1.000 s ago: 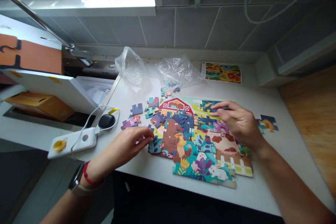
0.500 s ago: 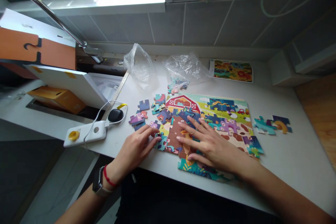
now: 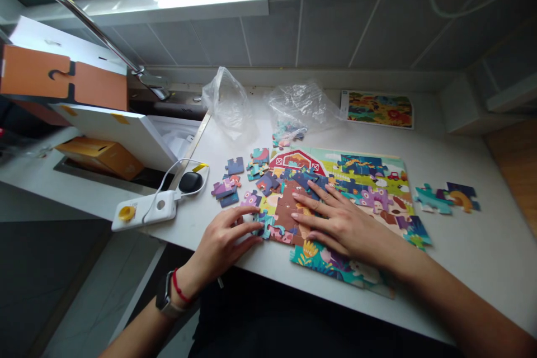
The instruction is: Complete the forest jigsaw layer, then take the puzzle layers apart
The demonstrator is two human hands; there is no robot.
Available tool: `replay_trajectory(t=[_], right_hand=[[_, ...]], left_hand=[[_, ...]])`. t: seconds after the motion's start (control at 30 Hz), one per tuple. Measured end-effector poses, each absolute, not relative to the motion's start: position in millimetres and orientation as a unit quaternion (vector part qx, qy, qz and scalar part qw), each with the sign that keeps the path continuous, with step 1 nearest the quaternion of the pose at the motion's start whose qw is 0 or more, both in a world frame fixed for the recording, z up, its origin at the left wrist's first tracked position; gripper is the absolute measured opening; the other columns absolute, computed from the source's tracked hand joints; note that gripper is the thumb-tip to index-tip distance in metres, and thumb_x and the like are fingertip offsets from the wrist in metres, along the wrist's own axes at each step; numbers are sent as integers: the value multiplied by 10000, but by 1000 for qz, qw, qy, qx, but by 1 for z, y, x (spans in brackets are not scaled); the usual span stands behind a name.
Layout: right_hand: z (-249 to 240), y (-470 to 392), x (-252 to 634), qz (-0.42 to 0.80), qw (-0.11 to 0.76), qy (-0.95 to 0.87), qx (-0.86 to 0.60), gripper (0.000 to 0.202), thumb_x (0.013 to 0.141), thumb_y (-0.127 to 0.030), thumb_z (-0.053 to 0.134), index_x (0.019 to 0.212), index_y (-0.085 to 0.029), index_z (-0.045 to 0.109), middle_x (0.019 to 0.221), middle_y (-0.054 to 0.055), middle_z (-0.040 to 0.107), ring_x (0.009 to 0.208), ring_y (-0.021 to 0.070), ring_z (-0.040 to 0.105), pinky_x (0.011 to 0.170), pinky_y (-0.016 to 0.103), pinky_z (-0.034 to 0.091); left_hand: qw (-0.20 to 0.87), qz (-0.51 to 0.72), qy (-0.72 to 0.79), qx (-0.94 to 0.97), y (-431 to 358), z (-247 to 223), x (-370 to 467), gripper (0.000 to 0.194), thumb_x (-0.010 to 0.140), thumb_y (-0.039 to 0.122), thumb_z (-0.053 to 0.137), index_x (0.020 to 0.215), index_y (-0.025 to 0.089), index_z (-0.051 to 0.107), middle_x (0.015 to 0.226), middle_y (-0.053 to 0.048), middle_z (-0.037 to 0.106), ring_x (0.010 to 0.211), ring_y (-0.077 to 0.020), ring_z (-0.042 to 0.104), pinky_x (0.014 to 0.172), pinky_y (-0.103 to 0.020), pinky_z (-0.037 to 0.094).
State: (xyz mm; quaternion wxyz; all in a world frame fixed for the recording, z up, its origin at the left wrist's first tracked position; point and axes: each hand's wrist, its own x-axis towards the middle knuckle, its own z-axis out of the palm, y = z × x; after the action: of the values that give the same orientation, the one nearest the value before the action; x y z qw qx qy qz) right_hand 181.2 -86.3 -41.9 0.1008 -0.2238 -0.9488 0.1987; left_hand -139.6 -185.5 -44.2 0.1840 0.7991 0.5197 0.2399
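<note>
Left hand point(image 3: 229, 235) curled at the edge, right hand point(image 3: 352, 226) laid flat on a part-joined puzzle point(image 3: 289, 207)

The hands were apart. The right one's fingers lay spread over the puzzle, pinching nothing; the left one's fingertips met a teal piece point(image 3: 264, 225) at the nine-o'clock edge — whether they gripped it could not be told.

With the puzzle as the dial and twelve toward the wall, the white table point(image 3: 482, 268) was the largest thing. Next came a farm scene point(image 3: 396, 190), its barn toward eleven, lying under the puzzle; jigsaw or printed sheet, it was hard to say.

Joining seemed well past its start, yet incomplete. A brown animal's body had taken shape toward nine, and a strip with flowers and a white rabbit ran along six; the stretch under the palm was hidden.

Plenty looked unplaced: a heap of loose pieces point(image 3: 226, 187) toward ten, a dark blue cluster point(image 3: 361, 165) on the farm scene at one, a small group point(image 3: 436, 199) at three, and — smallest — a few bits point(image 3: 285, 133) at eleven, beside a clear bag point(image 3: 302, 106).
</note>
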Motion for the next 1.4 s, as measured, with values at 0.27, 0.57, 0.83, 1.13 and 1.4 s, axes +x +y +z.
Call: replay_trajectory(t=[0.27, 0.57, 0.83, 1.13, 1.4], right_hand=[[-44, -73, 182, 215, 104, -948, -213, 473, 1022, -237, 645, 1484, -338, 633, 1666, 42, 470, 1597, 377, 316, 1255, 678, 332], [-47, -66, 181, 197, 104, -952, -211, 479, 1035, -186, 594, 1491, -329, 626, 1671, 45, 451, 1607, 362, 285, 1272, 661, 313], [-45, -64, 182, 213, 112, -948, -206, 535, 1003, -157, 631, 1502, -350, 613, 1664, 47, 455, 1592, 372, 312, 1261, 675, 319], [-46, -64, 188, 206, 87, -951, -214, 477, 1047, -176, 545, 1497, -317, 619, 1680, 44, 440, 1609, 386, 266, 1247, 721, 309], [-45, -61, 192, 221, 93, -947, -216, 501, 1029, -150, 562, 1496, -323, 620, 1674, 45, 446, 1606, 389, 269, 1249, 729, 299]], left_hand=[[151, 276, 506, 803, -189, -49, -139, 185, 1030, 349, 676, 1163, 282, 786, 1285, -106, 737, 848, -171, 671, 825, -384, 592], [147, 278, 496, 809, -197, -57, -143, 193, 1023, 275, 685, 1187, 321, 777, 1341, -87, 720, 903, -182, 654, 863, -392, 541], [146, 265, 494, 815, -197, -56, -144, 190, 1033, 283, 664, 1169, 329, 789, 1343, -87, 725, 901, -182, 665, 853, -379, 545], [147, 252, 494, 819, -193, -54, -139, 221, 1048, 249, 637, 1206, 320, 774, 1384, -83, 707, 925, -193, 654, 909, -412, 528], [141, 261, 495, 817, -192, -57, -136, 254, 1017, 207, 680, 1232, 318, 760, 1380, -78, 709, 971, -207, 654, 938, -430, 525]])
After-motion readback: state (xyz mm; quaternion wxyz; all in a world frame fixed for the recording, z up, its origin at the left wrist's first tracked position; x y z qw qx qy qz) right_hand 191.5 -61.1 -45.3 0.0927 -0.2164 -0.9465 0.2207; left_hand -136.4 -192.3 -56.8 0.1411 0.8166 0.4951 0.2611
